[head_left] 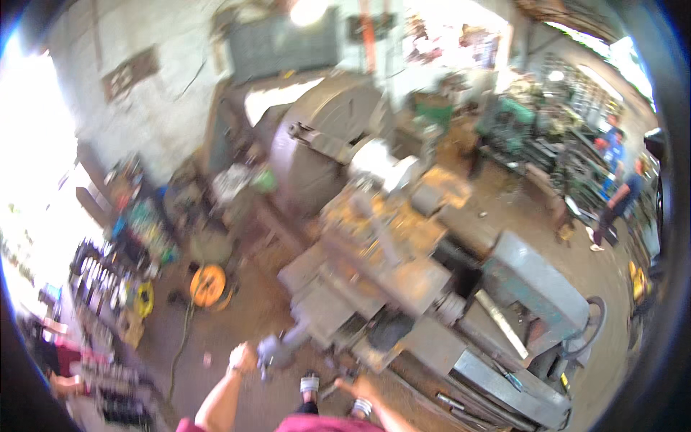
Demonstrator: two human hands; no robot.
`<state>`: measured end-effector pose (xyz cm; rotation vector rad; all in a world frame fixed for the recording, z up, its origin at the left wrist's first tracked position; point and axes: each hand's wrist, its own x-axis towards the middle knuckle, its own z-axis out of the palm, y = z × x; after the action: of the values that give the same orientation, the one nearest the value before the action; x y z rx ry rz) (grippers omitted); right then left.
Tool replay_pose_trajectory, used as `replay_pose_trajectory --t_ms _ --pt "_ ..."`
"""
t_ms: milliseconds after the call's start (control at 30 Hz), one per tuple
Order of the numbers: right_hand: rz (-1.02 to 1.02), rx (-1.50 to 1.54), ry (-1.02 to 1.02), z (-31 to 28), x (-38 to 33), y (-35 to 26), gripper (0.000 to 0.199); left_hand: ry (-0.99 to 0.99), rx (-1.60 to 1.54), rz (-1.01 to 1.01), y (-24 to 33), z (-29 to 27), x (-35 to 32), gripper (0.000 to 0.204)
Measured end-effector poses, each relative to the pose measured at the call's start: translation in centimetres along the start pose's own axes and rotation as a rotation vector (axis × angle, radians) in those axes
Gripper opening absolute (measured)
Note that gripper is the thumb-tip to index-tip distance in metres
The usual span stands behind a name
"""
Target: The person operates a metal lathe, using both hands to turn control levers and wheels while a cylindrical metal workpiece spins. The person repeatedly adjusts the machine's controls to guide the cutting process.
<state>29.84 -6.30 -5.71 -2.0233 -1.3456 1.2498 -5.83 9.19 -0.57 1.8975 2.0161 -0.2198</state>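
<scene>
A large metal lathe dominates the middle, its round chuck [317,137] clamping a pale, shiny cylindrical workpiece [381,165]. In front of the workpiece is the rusty, chip-strewn tool carriage [389,245]. My left hand [243,357] is closed at the outer end of a grey crank handle [277,351] that juts from the carriage. Lower and to the right, my right hand [366,389] has at least one finger stretched left, near a thin lever [331,389]. Motion blur hides the exact contact there.
An orange cable reel [207,285] lies on the floor at the left, with a cord trailing. Tools and parts crowd a bench [108,288] beside it. The lathe's grey-green tailstock [536,295] stands at the right. Two people [622,187] are near green machines at the far right.
</scene>
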Motion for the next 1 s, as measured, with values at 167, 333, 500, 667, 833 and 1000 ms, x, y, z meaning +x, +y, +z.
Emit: replay_pose_trajectory --t_ms 167,333,500,667,833,1000 --pt "-0.028 0.141 -0.248 0.7 1.2 4.7 0.058 -0.069 -0.064 -0.060 0.1 -0.1 -0.7 0.024" --pt "-0.181 0.162 -0.171 2.0 2.4 5.4 0.044 -0.018 -0.150 -0.076 -0.1 -1.0 -2.1 0.023" --pt "-0.193 0.434 -0.138 2.5 1.3 5.2 0.046 0.136 -0.164 -0.125 -0.3 0.3 -1.7 0.016" --pt "-0.099 0.418 -0.176 1.6 1.3 4.8 0.050 0.150 -0.179 -0.161 0.0 2.4 -0.4 0.015" --pt "-0.182 0.427 -0.213 1.7 0.8 4.8 0.049 0.097 -0.167 -0.154 0.1 1.0 -1.4 0.018" --pt "-0.281 0.389 -0.163 2.1 1.0 5.8 0.048 0.071 -0.170 -0.104 0.2 -0.2 -2.1 0.022"
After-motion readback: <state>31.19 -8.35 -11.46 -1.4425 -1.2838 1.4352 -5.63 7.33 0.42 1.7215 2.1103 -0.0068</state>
